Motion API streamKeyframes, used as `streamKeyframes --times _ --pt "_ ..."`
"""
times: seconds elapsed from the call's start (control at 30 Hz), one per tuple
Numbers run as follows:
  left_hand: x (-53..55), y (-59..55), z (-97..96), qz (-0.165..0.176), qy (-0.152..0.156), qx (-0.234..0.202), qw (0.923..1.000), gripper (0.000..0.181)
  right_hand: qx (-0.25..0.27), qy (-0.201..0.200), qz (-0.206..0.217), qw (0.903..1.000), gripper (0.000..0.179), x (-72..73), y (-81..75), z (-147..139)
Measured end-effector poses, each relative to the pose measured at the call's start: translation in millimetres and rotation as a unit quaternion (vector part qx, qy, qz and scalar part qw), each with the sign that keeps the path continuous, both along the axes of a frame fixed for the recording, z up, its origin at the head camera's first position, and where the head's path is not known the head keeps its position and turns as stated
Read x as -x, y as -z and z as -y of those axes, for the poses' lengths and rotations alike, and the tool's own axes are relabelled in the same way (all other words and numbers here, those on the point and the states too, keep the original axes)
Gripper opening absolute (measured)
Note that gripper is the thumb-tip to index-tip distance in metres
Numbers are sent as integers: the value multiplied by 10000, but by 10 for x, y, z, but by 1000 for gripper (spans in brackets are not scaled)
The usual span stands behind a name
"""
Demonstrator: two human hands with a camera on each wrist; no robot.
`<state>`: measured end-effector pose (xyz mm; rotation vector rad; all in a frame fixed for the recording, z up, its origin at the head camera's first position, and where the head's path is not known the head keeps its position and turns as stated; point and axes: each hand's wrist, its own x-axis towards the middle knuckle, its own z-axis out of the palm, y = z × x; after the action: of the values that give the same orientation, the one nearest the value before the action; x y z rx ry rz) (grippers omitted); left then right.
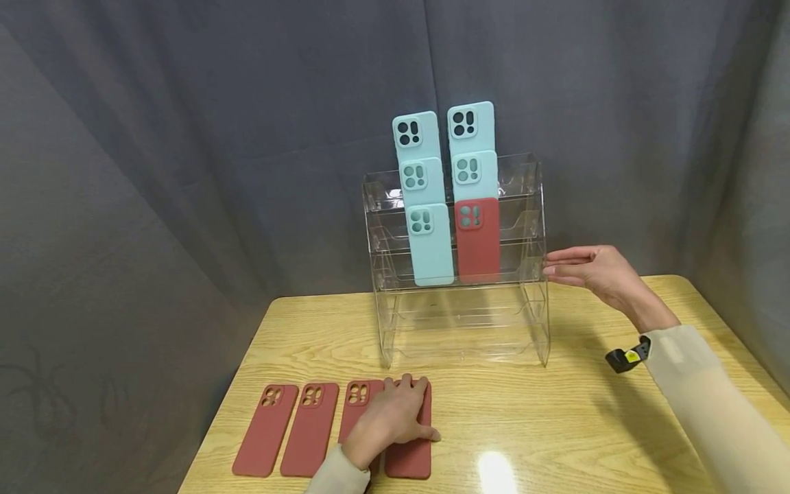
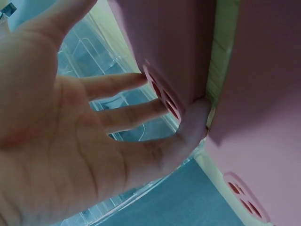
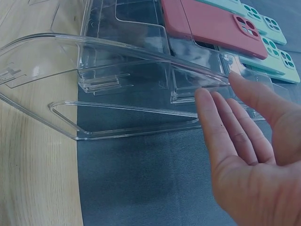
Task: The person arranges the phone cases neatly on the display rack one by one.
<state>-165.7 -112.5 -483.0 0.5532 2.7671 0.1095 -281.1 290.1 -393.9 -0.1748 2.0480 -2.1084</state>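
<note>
Dark grey curtain (image 1: 247,137) behind and at sides, light wood-grain table (image 1: 555,432), bright glare (image 1: 496,472) near front.

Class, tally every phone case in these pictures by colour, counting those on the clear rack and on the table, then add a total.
Light blue phone cases: 5
Red phone cases: 5
Total: 10

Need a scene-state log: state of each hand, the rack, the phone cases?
Clear rack, upright on the table.
Light-blue cases, five, standing in the rack, camera end up.
Racked red case, standing, camera end up.
Table red cases, four, flat in a row, two partly covered.
Left hand, spread over the rightmost.
Right hand, fingers extended at rack's side, contact unclear.
</note>
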Motion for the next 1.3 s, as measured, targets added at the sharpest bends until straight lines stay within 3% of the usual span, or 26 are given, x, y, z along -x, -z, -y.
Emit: streamKeyframes --times 0.23,0.47,0.63,0.77,0.97,1.13,1.3 --pt "-2 13 -33 -64 -187 -37 9998 98 -395 31 90 9992 50 15 -12 13" --pt "5 33 -60 -62 -428 -259 9987 90 -162 -37 171 9997 50 27 -7 -6" --pt "-15 48 -95 -209 -556 -415 9974 75 -289 -52 134 9995 57 22 -9 -5" --pt "-39 77 -128 -335 -732 -634 9947 70 -200 -37 122 9997 51 15 -10 -9" --pt "-72 113 -177 -553 -885 -864 9908 77 -93 -63 98 9999 44 18 -8 -11" --pt "-71 81 -225 -1013 -853 -1133 9847 80 -237 -72 83 9997 51 20 -19 -4" --pt "-13 -71 -294 -1856 -836 -1434 9685 79 -276 -45 65 9996 49 23 -25 1"
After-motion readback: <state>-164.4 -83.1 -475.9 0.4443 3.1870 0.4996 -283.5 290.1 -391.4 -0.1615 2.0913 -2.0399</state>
